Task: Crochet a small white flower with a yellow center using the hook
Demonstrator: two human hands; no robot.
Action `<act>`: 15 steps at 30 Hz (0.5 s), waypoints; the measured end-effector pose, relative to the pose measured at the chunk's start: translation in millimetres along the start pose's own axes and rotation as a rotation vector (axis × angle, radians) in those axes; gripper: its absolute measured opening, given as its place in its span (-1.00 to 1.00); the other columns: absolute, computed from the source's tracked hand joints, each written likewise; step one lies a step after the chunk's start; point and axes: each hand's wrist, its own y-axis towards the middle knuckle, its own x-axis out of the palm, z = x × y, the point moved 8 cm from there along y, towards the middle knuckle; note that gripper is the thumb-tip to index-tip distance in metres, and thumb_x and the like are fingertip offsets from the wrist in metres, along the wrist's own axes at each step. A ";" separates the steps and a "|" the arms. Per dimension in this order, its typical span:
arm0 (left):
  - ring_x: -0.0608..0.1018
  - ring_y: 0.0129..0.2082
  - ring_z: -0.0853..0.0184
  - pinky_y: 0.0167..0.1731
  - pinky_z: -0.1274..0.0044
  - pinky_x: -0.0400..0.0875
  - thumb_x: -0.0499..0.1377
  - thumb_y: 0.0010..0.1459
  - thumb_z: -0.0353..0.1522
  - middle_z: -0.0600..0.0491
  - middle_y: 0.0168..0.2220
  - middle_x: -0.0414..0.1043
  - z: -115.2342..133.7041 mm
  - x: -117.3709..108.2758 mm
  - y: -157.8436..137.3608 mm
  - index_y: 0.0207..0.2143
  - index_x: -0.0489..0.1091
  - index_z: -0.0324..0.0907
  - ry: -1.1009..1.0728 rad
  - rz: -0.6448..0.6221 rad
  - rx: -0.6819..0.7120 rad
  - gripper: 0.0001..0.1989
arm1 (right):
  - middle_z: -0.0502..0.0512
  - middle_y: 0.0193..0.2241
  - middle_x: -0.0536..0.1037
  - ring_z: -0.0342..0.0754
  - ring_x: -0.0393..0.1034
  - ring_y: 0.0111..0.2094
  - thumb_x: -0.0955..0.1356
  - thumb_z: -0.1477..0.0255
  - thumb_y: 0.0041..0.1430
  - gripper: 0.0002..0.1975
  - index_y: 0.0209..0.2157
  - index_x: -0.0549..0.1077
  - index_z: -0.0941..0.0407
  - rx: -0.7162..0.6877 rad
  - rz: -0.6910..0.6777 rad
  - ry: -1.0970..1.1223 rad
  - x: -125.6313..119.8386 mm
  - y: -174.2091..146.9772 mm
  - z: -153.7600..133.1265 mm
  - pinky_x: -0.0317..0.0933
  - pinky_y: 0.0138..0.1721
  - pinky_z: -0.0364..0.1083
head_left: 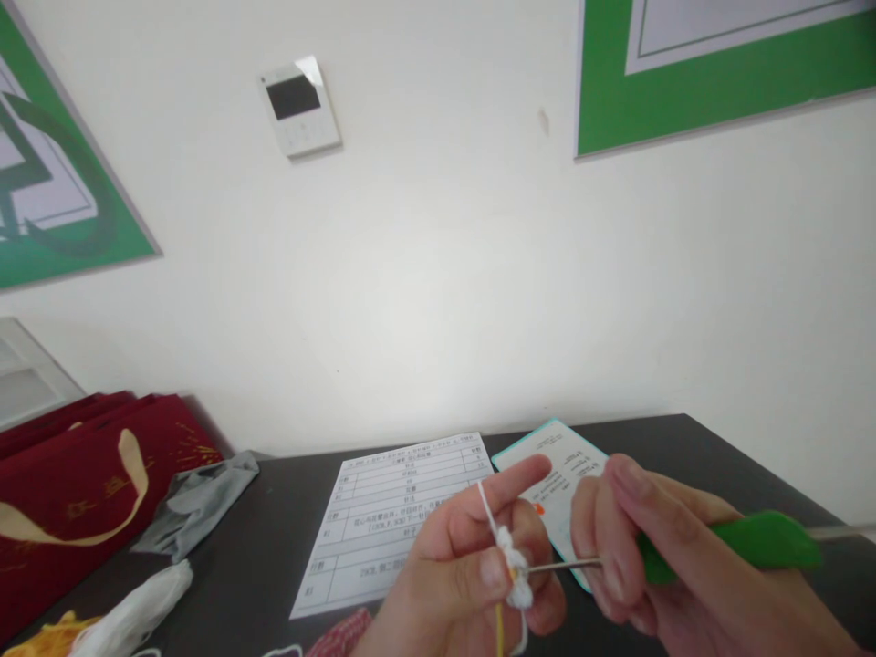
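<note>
My left hand [472, 557] pinches a small white crochet piece [518, 584] between thumb and fingers, its index finger stretched out to the right. White yarn [488, 507] runs up from the piece over that finger. A yellow strand hangs below it, beside a white one. Closed around a crochet hook with a green handle [759, 547] is my right hand [671, 557]. The hook's metal shaft points left, and its tip meets the crochet piece; whether it sits inside a stitch cannot be made out.
A printed sheet [328, 557] and a teal-edged card [557, 447] lie on the dark table [274, 538] behind my hands. At left are red bags [75, 493], a grey cloth [205, 502], white yarn [137, 611] and yellow yarn [58, 636]. The wall [438, 274] rises behind.
</note>
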 end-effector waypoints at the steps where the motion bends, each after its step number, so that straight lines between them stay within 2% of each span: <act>1: 0.35 -0.53 0.55 -0.47 0.66 0.27 0.36 0.02 -0.40 0.17 -0.49 0.18 1.5 -0.5 0.0 0.04 0.46 -0.19 0.015 0.010 0.012 -0.51 | -0.01 -0.73 0.31 -0.17 0.14 -0.65 0.35 0.04 0.13 -0.46 -0.75 0.37 0.11 0.056 -0.010 0.056 1.4 2.5 4.0 0.08 -0.60 -0.15; 4: 0.41 -0.50 0.53 -0.45 0.66 0.28 0.36 0.01 -0.40 0.14 -0.45 0.27 8.6 -5.0 -0.9 0.05 0.45 -0.17 0.077 0.085 0.082 -0.50 | -0.03 -0.74 0.27 -0.19 0.05 -0.66 0.41 0.05 0.04 -0.49 -0.75 0.34 0.11 0.189 0.011 0.179 1.7 8.0 13.8 0.04 -0.62 -0.16; 6: 0.43 -0.49 0.53 -0.43 0.66 0.30 0.37 0.01 -0.39 0.13 -0.42 0.34 15.0 -9.5 -2.9 0.04 0.46 -0.09 0.152 0.158 0.144 -0.51 | -0.05 -0.75 0.23 -0.19 0.05 -0.66 0.42 0.07 0.02 -0.50 -0.75 0.33 0.11 0.204 0.051 0.200 -0.2 9.8 14.1 0.03 -0.63 -0.17; 11: 0.42 -0.48 0.54 -0.43 0.66 0.31 0.37 0.02 -0.41 0.16 -0.38 0.41 33.3 -16.4 -15.9 0.12 0.35 0.11 0.417 0.372 0.299 -0.39 | -0.02 -0.72 0.29 -0.17 0.11 -0.64 0.39 0.07 0.10 -0.49 -0.75 0.36 0.11 0.011 0.110 0.090 -6.4 8.6 -3.4 0.06 -0.65 -0.18; 15: 0.37 -0.49 0.49 -0.40 0.61 0.33 0.34 0.06 -0.37 0.16 -0.40 0.38 42.7 -9.7 -25.3 0.28 0.10 0.05 0.664 0.461 0.369 -0.22 | 0.00 -0.70 0.32 -0.15 0.19 -0.62 0.29 0.12 0.24 -0.48 -0.72 0.40 0.10 -0.172 0.111 -0.074 -13.5 2.7 -14.2 0.16 -0.61 -0.18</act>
